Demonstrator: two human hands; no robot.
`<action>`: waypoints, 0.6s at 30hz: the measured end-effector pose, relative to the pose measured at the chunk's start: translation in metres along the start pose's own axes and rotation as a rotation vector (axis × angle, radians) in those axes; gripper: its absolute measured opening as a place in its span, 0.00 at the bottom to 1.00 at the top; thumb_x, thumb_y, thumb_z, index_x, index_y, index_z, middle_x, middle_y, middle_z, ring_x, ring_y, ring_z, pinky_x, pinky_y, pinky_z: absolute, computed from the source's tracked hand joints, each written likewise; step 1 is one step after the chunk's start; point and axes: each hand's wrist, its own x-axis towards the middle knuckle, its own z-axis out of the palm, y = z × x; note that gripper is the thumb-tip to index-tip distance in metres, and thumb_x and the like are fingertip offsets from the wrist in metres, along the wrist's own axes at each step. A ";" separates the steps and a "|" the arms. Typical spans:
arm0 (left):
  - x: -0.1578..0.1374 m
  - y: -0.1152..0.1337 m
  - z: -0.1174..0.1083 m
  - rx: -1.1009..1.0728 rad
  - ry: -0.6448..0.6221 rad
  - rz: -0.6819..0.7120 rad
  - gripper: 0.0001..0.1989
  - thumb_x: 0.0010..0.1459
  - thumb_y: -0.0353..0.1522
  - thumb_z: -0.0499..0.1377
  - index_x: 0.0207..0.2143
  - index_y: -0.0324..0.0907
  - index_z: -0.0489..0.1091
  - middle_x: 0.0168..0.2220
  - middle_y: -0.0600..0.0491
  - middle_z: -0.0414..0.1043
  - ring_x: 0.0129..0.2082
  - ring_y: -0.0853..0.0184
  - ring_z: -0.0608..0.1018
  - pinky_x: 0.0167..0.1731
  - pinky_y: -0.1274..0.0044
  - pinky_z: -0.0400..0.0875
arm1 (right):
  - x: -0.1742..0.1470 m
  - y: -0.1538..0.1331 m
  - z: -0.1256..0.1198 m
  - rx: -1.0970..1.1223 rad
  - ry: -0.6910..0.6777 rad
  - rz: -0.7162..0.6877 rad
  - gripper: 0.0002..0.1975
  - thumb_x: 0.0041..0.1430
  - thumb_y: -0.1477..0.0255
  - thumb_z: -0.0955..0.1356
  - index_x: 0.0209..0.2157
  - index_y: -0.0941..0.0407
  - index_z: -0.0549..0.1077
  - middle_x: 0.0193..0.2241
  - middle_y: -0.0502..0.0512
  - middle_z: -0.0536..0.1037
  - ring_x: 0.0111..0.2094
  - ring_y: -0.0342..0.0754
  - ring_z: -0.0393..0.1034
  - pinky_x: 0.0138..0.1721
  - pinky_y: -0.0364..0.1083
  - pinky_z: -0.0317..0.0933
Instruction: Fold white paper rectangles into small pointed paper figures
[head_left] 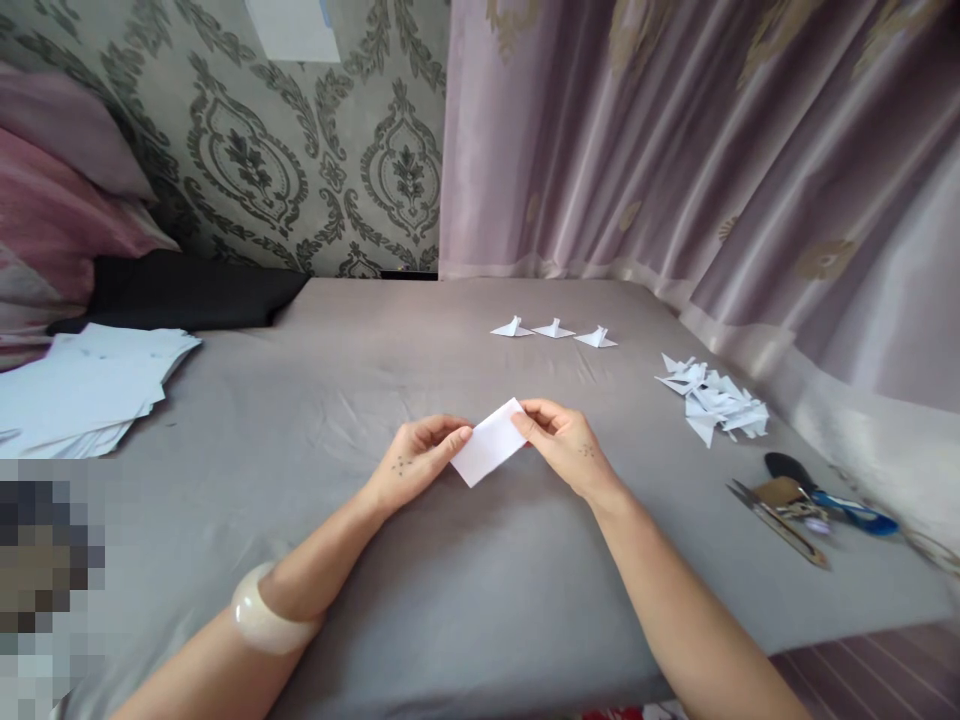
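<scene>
A small white folded paper, shaped like a rectangle and tilted, is held up between both hands above the grey cloth. My left hand pinches its left edge, thumb on top and the other fingers behind. At its upper right corner, my right hand grips it the same way, thumb in front. Beyond the hands, three folded paper birds stand in a row. More folded white paper pieces lie heaped to the right.
A stack of white sheets lies at the left beside a black cloth. Scissors with blue on them and a pointed tool rest at the right. A curtain and patterned wall border the grey-covered surface.
</scene>
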 end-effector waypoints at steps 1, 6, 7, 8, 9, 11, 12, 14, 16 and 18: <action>-0.001 0.003 0.001 -0.119 -0.026 -0.063 0.18 0.57 0.46 0.59 0.37 0.40 0.75 0.32 0.51 0.79 0.31 0.65 0.79 0.30 0.78 0.70 | 0.000 -0.001 0.001 0.047 -0.004 0.022 0.14 0.56 0.61 0.69 0.40 0.56 0.76 0.35 0.54 0.80 0.34 0.46 0.73 0.37 0.45 0.65; 0.000 0.003 0.008 -0.424 -0.111 -0.228 0.17 0.48 0.42 0.67 0.35 0.39 0.76 0.31 0.51 0.80 0.27 0.67 0.78 0.30 0.78 0.70 | -0.001 0.001 0.008 0.190 -0.018 0.105 0.17 0.52 0.60 0.72 0.41 0.56 0.77 0.32 0.52 0.79 0.32 0.44 0.71 0.34 0.44 0.64; 0.001 0.001 0.009 -0.453 -0.107 -0.226 0.16 0.48 0.41 0.68 0.34 0.39 0.75 0.31 0.51 0.79 0.27 0.67 0.78 0.30 0.77 0.70 | -0.002 0.002 0.009 0.210 -0.028 0.125 0.18 0.52 0.60 0.72 0.42 0.56 0.77 0.32 0.53 0.79 0.32 0.44 0.71 0.33 0.44 0.64; 0.001 -0.001 0.010 -0.476 -0.098 -0.214 0.16 0.48 0.41 0.68 0.34 0.39 0.74 0.31 0.51 0.79 0.28 0.67 0.78 0.31 0.77 0.70 | -0.002 0.002 0.011 0.217 -0.048 0.143 0.19 0.52 0.60 0.72 0.43 0.56 0.77 0.32 0.53 0.79 0.32 0.45 0.71 0.33 0.44 0.64; 0.002 -0.002 0.011 -0.487 -0.081 -0.191 0.16 0.48 0.41 0.67 0.34 0.39 0.73 0.30 0.51 0.79 0.29 0.67 0.78 0.32 0.76 0.71 | -0.003 0.001 0.012 0.212 -0.071 0.152 0.19 0.52 0.60 0.72 0.43 0.56 0.77 0.33 0.54 0.80 0.33 0.45 0.72 0.34 0.44 0.64; 0.003 -0.006 0.012 -0.436 -0.027 -0.104 0.15 0.50 0.41 0.65 0.34 0.40 0.72 0.31 0.51 0.79 0.32 0.66 0.78 0.36 0.74 0.71 | -0.004 0.001 0.015 0.158 -0.100 0.115 0.15 0.52 0.62 0.72 0.39 0.56 0.78 0.34 0.55 0.80 0.35 0.47 0.73 0.37 0.46 0.65; 0.003 -0.007 0.011 -0.362 0.017 -0.032 0.13 0.52 0.41 0.65 0.34 0.41 0.71 0.33 0.51 0.78 0.34 0.65 0.78 0.38 0.73 0.71 | -0.005 0.001 0.016 0.114 -0.085 0.060 0.13 0.53 0.63 0.72 0.37 0.56 0.79 0.35 0.55 0.80 0.36 0.47 0.73 0.39 0.47 0.66; 0.003 -0.009 0.008 -0.137 0.123 0.166 0.09 0.55 0.38 0.62 0.34 0.42 0.71 0.39 0.50 0.77 0.40 0.63 0.77 0.44 0.71 0.69 | -0.005 0.003 0.019 -0.007 -0.007 -0.121 0.08 0.55 0.66 0.71 0.34 0.55 0.79 0.35 0.54 0.79 0.36 0.47 0.73 0.40 0.47 0.67; 0.002 -0.012 0.003 0.143 0.192 0.390 0.04 0.58 0.34 0.59 0.36 0.43 0.72 0.43 0.49 0.76 0.45 0.62 0.75 0.48 0.69 0.65 | -0.006 0.008 0.021 -0.175 0.064 -0.340 0.07 0.58 0.70 0.68 0.35 0.53 0.79 0.37 0.54 0.78 0.38 0.46 0.73 0.41 0.46 0.67; 0.002 -0.016 -0.002 0.422 0.186 0.559 0.08 0.61 0.28 0.54 0.38 0.44 0.72 0.44 0.49 0.75 0.46 0.62 0.73 0.48 0.68 0.63 | -0.007 0.016 0.023 -0.365 0.077 -0.495 0.12 0.60 0.75 0.63 0.39 0.52 0.79 0.41 0.54 0.78 0.42 0.46 0.73 0.45 0.46 0.67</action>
